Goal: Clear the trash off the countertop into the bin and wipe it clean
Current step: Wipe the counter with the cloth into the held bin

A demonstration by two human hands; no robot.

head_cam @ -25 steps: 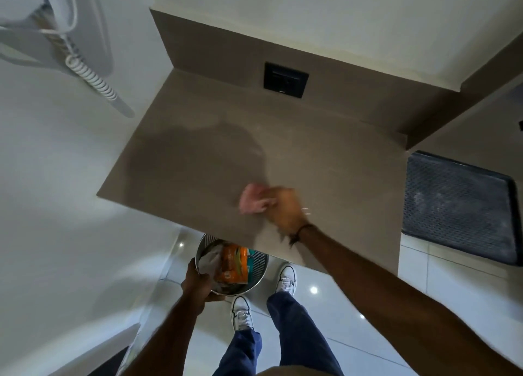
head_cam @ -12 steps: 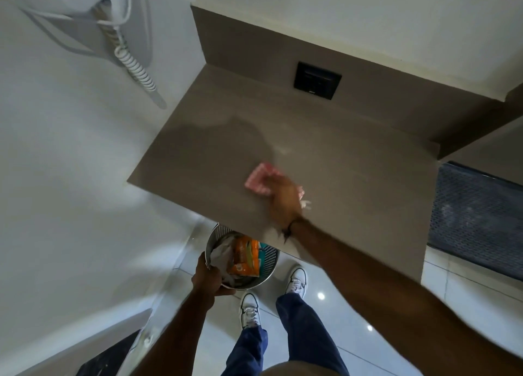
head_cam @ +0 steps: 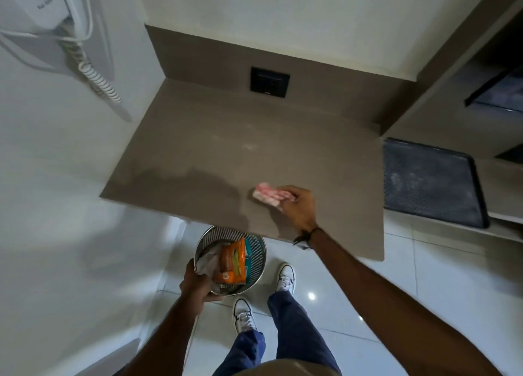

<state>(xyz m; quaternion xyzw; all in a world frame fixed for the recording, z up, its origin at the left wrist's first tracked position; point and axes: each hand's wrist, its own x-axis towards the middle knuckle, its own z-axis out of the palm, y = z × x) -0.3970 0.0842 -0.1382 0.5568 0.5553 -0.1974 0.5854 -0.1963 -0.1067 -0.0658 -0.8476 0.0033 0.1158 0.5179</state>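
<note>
Brown countertop, pink cloth on it (near front edge)

Pale walls rise behind a brown upstand, where a black socket plate is set. Left of the socket plate, a white wall-mounted unit trails a coiled cord. Right of it, a dark textured tray rests on a low shelf. Below, glossy white floor tiles reflect small ceiling lights.

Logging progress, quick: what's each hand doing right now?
Left hand: closed on the bin rim.
Right hand: closed on the pink cloth, on the countertop.
</note>
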